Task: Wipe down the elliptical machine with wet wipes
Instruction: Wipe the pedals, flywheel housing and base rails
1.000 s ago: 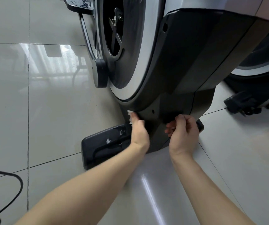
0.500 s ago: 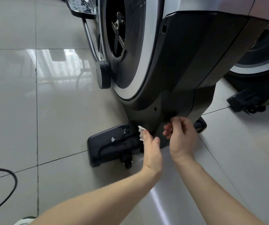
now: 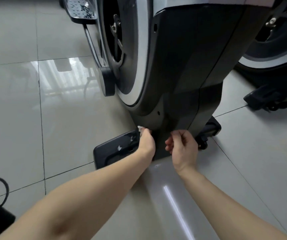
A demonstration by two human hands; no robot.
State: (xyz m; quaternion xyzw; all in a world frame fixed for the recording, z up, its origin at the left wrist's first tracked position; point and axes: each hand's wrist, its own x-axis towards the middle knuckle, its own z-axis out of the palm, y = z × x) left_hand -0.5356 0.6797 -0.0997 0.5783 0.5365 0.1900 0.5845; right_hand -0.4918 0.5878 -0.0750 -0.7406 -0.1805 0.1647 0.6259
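At the bottom edge, two bare forearms reach forward over the tiled floor (image 3: 27,118); a black cable (image 3: 5,187) lies at far left. Left hand (image 3: 147,142): fingers curled on a white wipe (image 3: 140,128), pressed where the machine's dark housing (image 3: 182,75) meets its black foot (image 3: 108,152). Only a small wad of the wipe shows, protruding past the fingertips at the hand's upper left, against the foot's inner end. Right hand (image 3: 184,148): just beside the left, at the housing's lower edge, fingers curled inward; whether it grips anything cannot be told. Behind: the silver-rimmed flywheel (image 3: 143,66) left of the housing, then a studded pedal (image 3: 80,9) at top left. A second machine (image 3: 277,54) stands at far right.
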